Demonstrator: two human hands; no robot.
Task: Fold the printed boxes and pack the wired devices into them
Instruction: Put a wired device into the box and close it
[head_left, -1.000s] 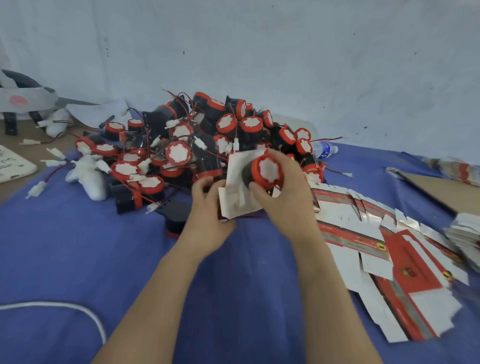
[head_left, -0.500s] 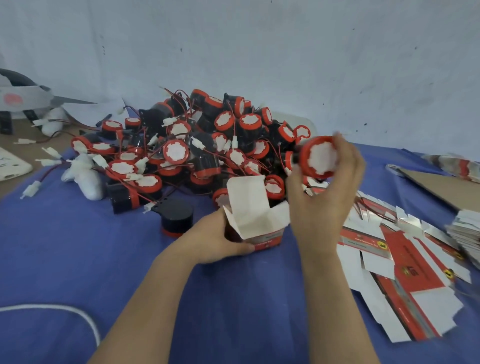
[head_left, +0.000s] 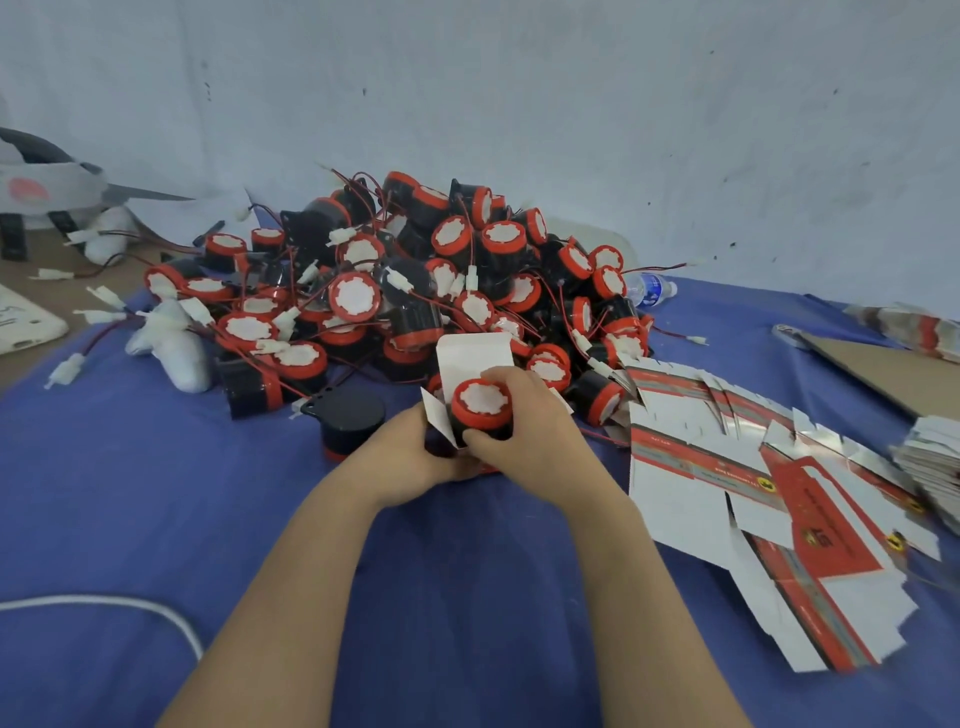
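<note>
Bare left hand (head_left: 415, 454), bare right hand (head_left: 535, 434); forearms (head_left: 291, 597) uncovered to frame edge.

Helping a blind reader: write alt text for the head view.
The right hand holds a red device in the mouth of an open box held by the left hand. A heap of devices lies behind, flat boxes at right.

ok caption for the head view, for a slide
Right hand holds a red-capped wired device in the mouth of an open printed box gripped by the left hand.
</note>
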